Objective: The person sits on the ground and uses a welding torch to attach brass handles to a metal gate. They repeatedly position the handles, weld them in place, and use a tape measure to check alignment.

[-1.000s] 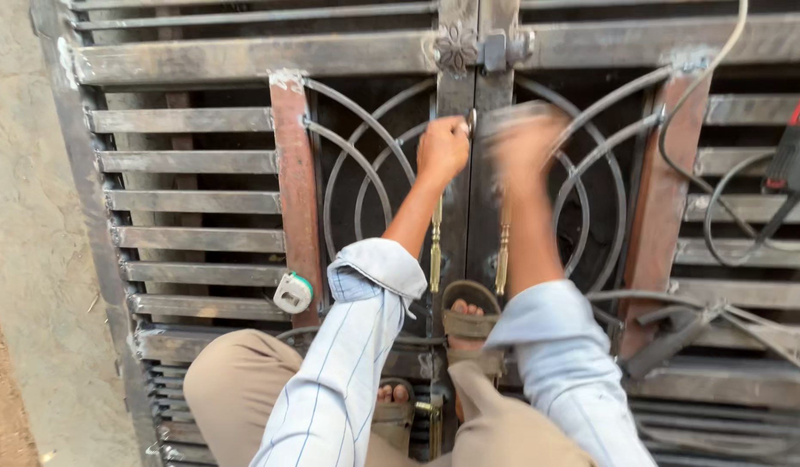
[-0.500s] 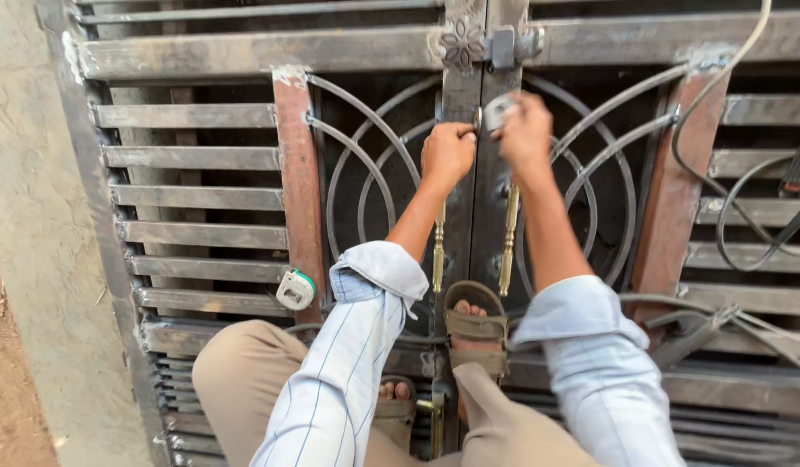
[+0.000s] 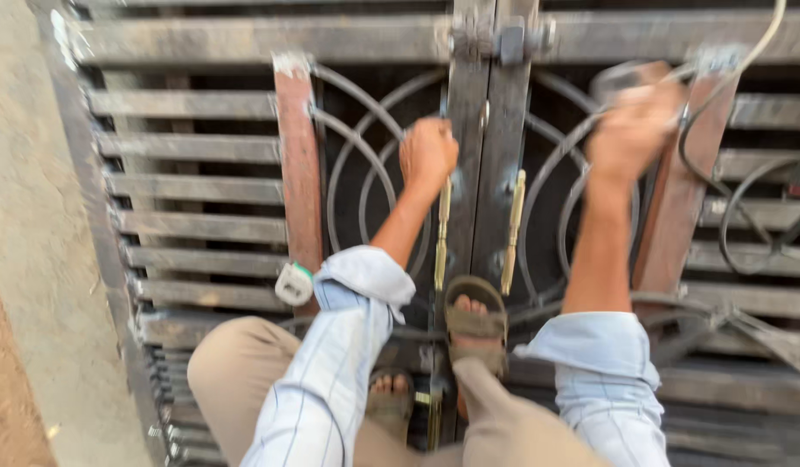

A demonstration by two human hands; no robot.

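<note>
Sandalled foot (image 3: 474, 322) planted on the metal gate (image 3: 192, 182) lying flat, left hand (image 3: 427, 154) fisted at the centre bars as before, right hand (image 3: 633, 130) swung rightward since, blurred, grip impossible to tell, near black cable (image 3: 728, 233).

A small tape measure (image 3: 293, 284) lies on the metal bars. A black cable (image 3: 735, 227) loops at the right.
</note>
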